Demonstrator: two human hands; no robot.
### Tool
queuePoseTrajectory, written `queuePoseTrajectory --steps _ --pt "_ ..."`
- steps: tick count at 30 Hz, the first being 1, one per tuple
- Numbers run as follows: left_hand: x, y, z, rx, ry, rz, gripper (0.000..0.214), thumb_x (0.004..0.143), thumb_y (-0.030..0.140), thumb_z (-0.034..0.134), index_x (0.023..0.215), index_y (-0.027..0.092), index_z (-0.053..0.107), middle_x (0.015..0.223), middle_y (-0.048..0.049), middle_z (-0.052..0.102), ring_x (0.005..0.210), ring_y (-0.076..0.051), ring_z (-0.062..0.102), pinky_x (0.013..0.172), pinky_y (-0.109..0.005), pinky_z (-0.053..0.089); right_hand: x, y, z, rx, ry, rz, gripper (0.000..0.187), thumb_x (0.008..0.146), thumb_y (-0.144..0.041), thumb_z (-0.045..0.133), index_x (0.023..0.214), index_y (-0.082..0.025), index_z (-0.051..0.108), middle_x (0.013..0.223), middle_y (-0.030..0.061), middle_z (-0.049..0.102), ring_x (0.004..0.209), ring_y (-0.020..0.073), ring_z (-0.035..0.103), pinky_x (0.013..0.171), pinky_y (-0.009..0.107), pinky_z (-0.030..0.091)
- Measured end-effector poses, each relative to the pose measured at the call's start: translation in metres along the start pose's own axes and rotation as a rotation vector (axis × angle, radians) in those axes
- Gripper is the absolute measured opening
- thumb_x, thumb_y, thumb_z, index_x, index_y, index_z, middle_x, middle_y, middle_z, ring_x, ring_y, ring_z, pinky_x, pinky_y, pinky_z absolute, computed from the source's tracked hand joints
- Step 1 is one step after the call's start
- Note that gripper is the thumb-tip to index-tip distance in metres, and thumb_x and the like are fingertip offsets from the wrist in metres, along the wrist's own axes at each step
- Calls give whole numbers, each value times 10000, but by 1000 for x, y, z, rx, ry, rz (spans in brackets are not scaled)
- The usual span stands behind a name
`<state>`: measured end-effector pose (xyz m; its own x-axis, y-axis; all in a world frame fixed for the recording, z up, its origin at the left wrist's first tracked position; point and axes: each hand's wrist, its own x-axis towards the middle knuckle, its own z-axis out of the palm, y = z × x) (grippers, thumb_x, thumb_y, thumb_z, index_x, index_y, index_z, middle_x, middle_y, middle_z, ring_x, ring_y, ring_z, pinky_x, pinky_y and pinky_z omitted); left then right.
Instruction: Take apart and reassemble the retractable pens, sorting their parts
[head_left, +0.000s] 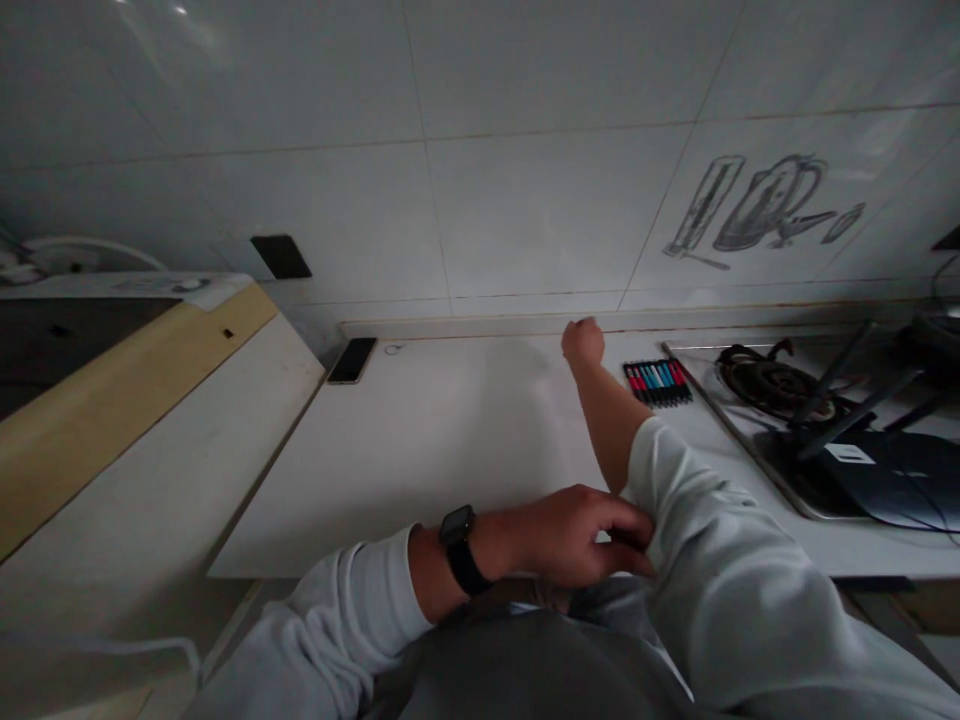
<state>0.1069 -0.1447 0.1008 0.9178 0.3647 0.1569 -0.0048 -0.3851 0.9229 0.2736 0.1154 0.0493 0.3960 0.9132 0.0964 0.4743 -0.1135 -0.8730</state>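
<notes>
My right arm stretches out over the white counter (pixel 420 450), its pale sleeve (pixel 697 540) pushed up past the elbow. My right hand (pixel 583 340) is closed in a fist near the back edge of the counter, with nothing visible in it. My left hand (pixel 577 535), with a black watch on its wrist, pinches the bunched cuff of the right sleeve at the elbow. A row of coloured marker pens (pixel 658 382) lies just right of my right hand.
A dark phone (pixel 352 360) lies at the counter's back left. A gas hob (pixel 780 400) with a black router on it sits at the right. A lower white and wood surface (pixel 112 420) stands to the left. The tiled wall behind carries a grey drawing (pixel 757 210).
</notes>
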Motion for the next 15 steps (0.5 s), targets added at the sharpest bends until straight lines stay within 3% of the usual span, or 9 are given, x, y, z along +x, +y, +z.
queuePoseTrajectory --steps 2,4,5,7,8,9,10,12,15 --pt "4 10 2 -64 13 9 156 919 252 705 833 171 603 832 -8 615 773 -120 554 762 -219 456 -21 4 17 -78 -25 -69 364 975 -210 598 1337 -188 574 1431 195 537 1344 347 495 1112 509 416" --pt "7 12 5 -113 -42 60 181 925 262 700 829 179 571 830 3 583 772 -114 538 768 -218 447 -38 6 31 -297 -205 -239 420 951 -202 619 1364 -229 544 1423 178 548 1323 339 511 1089 497 430" --pt "7 11 7 -130 -103 86 212 930 275 698 810 183 549 808 11 560 756 -111 525 756 -218 441 -42 5 35 -259 -220 -219 429 950 -214 622 1368 -233 530 1397 170 567 1283 315 541 1053 458 466" --pt "6 1 11 -139 -260 94 294 928 333 709 764 188 511 744 27 515 708 -109 502 711 -224 427 -41 -1 33 100 -154 -20 369 956 -251 624 1313 -233 532 1239 129 640 1106 232 630 910 344 547" --pt "5 -6 12 -128 -320 68 332 921 367 718 744 191 500 717 30 505 688 -110 497 687 -229 419 -37 -5 29 388 -84 150 296 952 -264 635 1234 -236 550 1095 88 668 963 194 656 805 297 568" --pt "5 -15 12 -112 -347 33 343 910 392 729 742 192 507 713 28 514 688 -115 509 679 -233 418 -31 -10 23 522 -57 236 198 982 -302 590 1164 -242 544 949 42 658 808 158 647 692 257 568" --pt "4 -24 10 -110 -320 -6 298 913 396 722 785 194 544 759 19 559 729 -124 541 703 -235 429 -24 -15 16 572 -50 266 103 1016 -303 517 1096 -241 538 838 5 622 688 125 607 611 214 543" --pt "4 -45 -2 -109 -157 -49 195 945 372 668 889 193 611 902 -12 643 836 -134 586 801 -242 450 -15 -24 2 657 -48 314 102 1033 -278 445 968 -238 512 693 -42 537 546 93 514 502 160 484" --pt "3 -80 -42 -200 168 -151 254 953 421 614 904 172 608 878 -37 650 802 -134 593 784 -255 481 -22 -34 -11 916 -40 332 117 984 -266 491 874 -229 492 633 -57 508 498 79 472 438 136 423"
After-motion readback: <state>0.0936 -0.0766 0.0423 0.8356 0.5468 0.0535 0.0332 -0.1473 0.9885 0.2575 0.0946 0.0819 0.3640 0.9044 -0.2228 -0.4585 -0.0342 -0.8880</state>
